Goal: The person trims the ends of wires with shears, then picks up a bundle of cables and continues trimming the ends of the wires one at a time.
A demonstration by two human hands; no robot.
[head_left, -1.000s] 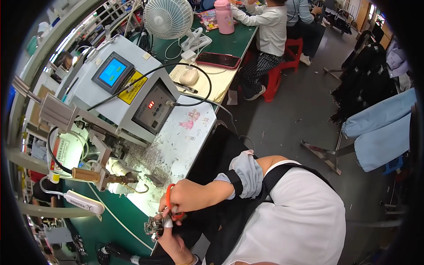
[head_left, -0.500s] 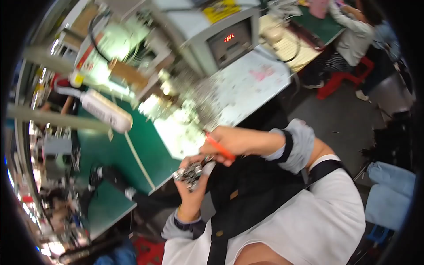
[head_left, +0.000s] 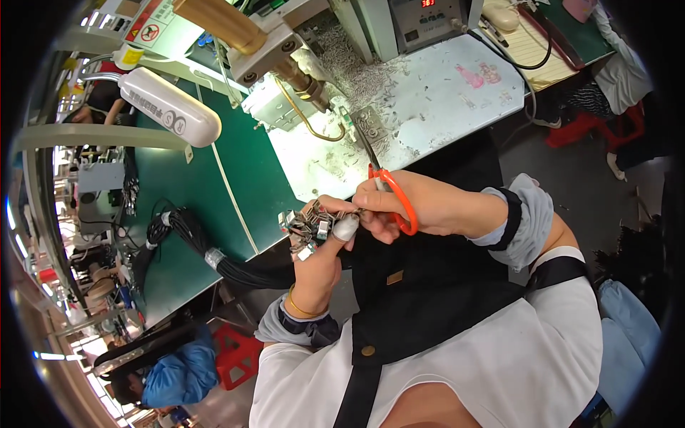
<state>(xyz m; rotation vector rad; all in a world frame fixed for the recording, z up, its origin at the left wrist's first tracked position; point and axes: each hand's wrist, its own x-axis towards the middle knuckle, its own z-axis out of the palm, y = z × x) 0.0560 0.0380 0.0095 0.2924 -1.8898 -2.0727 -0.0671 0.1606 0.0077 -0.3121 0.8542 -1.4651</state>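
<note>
Orange-handled scissors (head_left: 389, 196) are gripped in the right hand (head_left: 414, 207), blades pointed up toward the white bench top (head_left: 442, 100). A bunch of small metal connectors (head_left: 308, 225) is pinched in the left hand (head_left: 325, 250), right beside the scissors, just off the bench's front edge. A black cable bundle (head_left: 214, 260) is draped over the green mat (head_left: 214, 185).

We see our left hand (head_left: 322, 251) gripping a connector cluster (head_left: 312, 227); our right hand (head_left: 410, 203) holds orange-handled scissors (head_left: 389, 191) against it.
</note>
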